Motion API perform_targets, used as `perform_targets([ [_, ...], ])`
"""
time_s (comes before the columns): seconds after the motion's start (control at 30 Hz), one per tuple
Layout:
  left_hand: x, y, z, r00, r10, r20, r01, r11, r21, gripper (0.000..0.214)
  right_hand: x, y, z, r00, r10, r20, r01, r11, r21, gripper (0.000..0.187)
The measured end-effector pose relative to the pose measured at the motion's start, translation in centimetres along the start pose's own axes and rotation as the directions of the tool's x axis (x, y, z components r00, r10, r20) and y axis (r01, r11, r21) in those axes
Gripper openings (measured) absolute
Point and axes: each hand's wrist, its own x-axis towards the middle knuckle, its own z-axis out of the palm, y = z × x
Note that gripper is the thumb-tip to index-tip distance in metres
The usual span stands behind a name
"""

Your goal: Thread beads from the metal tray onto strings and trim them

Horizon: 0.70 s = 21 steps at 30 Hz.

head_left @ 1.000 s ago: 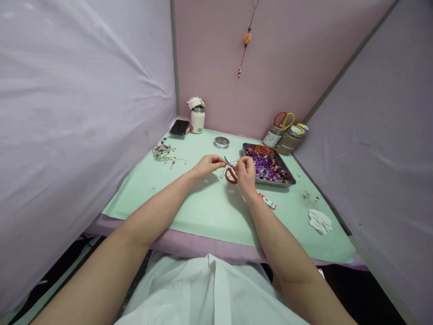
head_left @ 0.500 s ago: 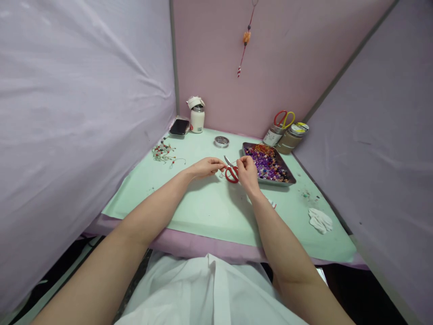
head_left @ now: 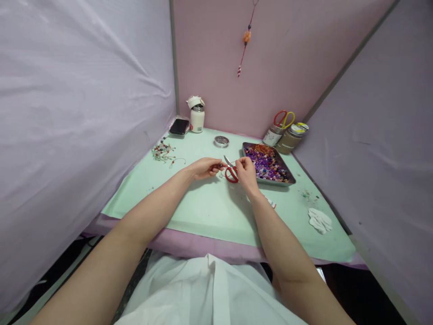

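Note:
My left hand point(head_left: 205, 169) is closed in a pinch on a thin beaded cord, with a small dark bead point(head_left: 221, 165) showing at its fingertips. My right hand point(head_left: 246, 171) pinches too, just left of the bead tray, and a fine strand appears to run from its fingers toward the left hand. Between and below the hands lie red-handled scissors point(head_left: 232, 175) on the pale green table cover point(head_left: 209, 203), blades pointing away and up to the left. The strand is too thin to follow in full.
A metal tray point(head_left: 275, 182) of purple and orange beads stands right of my hands. Behind are a round tin point(head_left: 221, 141), a white bottle point(head_left: 197, 119), a phone point(head_left: 179, 127) and jars point(head_left: 291, 139). Beaded strands point(head_left: 163, 152) lie left, a white glove point(head_left: 320, 220) right.
My left hand has turned slightly and its fingers have shifted, so a dark bead now shows at the tips. The right hand has moved a little to the left. The scissors stay put.

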Motion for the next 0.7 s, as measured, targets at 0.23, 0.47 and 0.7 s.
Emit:
perform_targets([
  [0.23, -0.24, 0.03, 0.3, 0.998, 0.044, -0.032, -0.041, 0.995, 0.092, 0.035, -0.02, 0.33, 0.25, 1.0, -0.03, -0.008, 0.03, 1.0, 0.009, 0.012],
  [0.47, -0.21, -0.41, 0.28, 0.984, 0.069, -0.167, -0.015, 0.952, 0.307, 0.03, -0.24, -0.11, 0.34, 0.999, -0.026, 0.039, 0.025, 1.0, 0.014, 0.013],
  [0.7, 0.31, -0.5, 0.23, 0.958, 0.137, -0.252, -0.1, 0.983, 0.155, 0.018, -0.58, -0.09, 0.52, 0.997, -0.069, 0.024, 0.071, 0.994, -0.08, 0.023],
])
